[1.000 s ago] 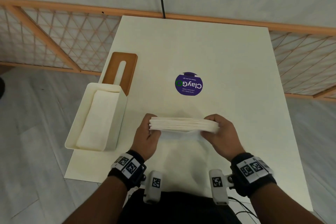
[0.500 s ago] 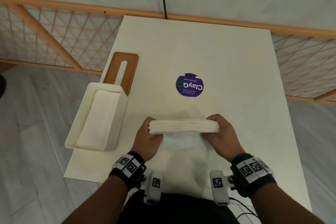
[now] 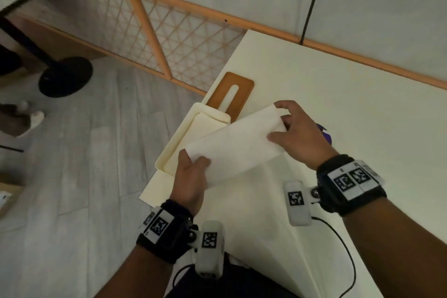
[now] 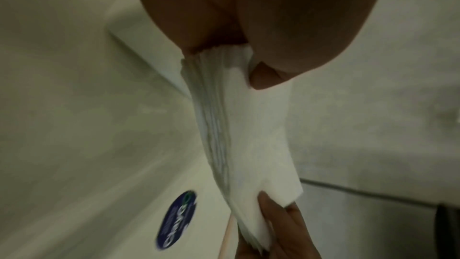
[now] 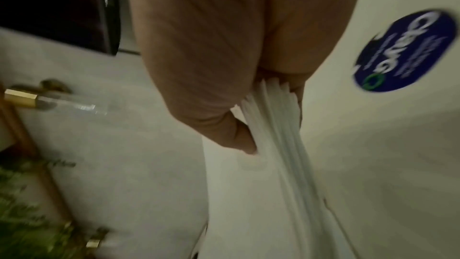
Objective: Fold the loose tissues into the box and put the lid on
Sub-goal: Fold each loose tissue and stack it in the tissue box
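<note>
Holding the tissue stack [image 3: 238, 146] off the counter [image 3: 350, 109] with both hands, one at each end. Stack is flat, angled diagonally, near end low-left, far end up-right. Its left part overlaps the open box [image 3: 174, 150] in the head view; whether it touches the rim, cannot tell.

Left hand [image 3: 191, 182] grips the near end: thumb on top, fingers curled underneath. Left wrist view confirms the pinch, layered edges of the stack visible [image 4: 239, 135].

Right hand [image 3: 300, 138] grips the far end: thumb across the top face, index finger extended along the far edge, other fingers under the stack. Right wrist view shows the thumb pressed into the sheets [image 5: 271, 145].

Box is cream, rectangular, open top, sitting at the left edge of the counter, long axis running away from the person. Interior mostly hidden by the stack on the right side.

Lid [image 3: 232, 97] is brown with a long slot, lying flat on the counter just beyond the box, its near end hidden behind the box's far wall. Not on the box.

Purple round sticker [image 5: 403, 50] on the counter to the right of the right hand, mostly hidden by it in the head view.

Both wrists carry black bands with printed markers.
</note>
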`<state>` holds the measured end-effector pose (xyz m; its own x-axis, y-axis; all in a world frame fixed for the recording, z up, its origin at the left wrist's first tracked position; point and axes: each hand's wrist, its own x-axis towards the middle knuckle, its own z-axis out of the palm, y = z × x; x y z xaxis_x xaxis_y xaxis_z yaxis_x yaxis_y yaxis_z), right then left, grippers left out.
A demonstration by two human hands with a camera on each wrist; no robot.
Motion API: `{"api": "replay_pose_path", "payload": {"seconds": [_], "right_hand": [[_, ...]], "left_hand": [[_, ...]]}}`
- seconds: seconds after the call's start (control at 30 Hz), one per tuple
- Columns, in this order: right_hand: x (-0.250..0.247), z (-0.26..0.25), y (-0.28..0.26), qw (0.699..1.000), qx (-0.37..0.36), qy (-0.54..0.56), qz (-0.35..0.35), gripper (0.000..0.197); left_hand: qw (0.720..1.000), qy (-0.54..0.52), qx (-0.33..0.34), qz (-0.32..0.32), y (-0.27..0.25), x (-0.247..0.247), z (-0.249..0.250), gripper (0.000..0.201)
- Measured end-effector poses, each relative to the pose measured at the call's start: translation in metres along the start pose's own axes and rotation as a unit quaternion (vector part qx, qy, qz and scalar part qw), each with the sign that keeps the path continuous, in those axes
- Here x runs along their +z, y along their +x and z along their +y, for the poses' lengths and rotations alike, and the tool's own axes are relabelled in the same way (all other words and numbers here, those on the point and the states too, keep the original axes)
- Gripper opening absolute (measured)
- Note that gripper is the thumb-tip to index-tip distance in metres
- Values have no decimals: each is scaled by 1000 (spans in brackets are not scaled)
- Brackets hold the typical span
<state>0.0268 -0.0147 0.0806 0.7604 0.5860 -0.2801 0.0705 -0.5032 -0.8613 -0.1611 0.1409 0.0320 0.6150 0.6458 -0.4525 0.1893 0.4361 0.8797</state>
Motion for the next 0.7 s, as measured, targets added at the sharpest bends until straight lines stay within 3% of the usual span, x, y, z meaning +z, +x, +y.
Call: {"api": "replay_pose_path", "payload": {"seconds": [0.1, 0.23, 0.37, 0.5, 0.7], "right_hand": [[28, -27, 40, 996, -45, -80, -21, 57], [74, -46, 86, 975, -97, -195, -42, 37], [110, -50, 114, 955, -106, -262, -87, 26], [131, -48, 129, 924, -103, -344, -130, 22], [151, -50, 129, 867, -111, -460, -159, 25]], "left_hand": [[997, 47, 22, 60, 6, -21, 11, 49], [970, 162, 26, 177, 16, -43, 16, 42], [954, 246, 38, 169, 23, -51, 22, 61], [929, 338, 22, 148, 33, -56, 24, 45], [884, 448, -11, 135, 43, -63, 19, 41]]}}
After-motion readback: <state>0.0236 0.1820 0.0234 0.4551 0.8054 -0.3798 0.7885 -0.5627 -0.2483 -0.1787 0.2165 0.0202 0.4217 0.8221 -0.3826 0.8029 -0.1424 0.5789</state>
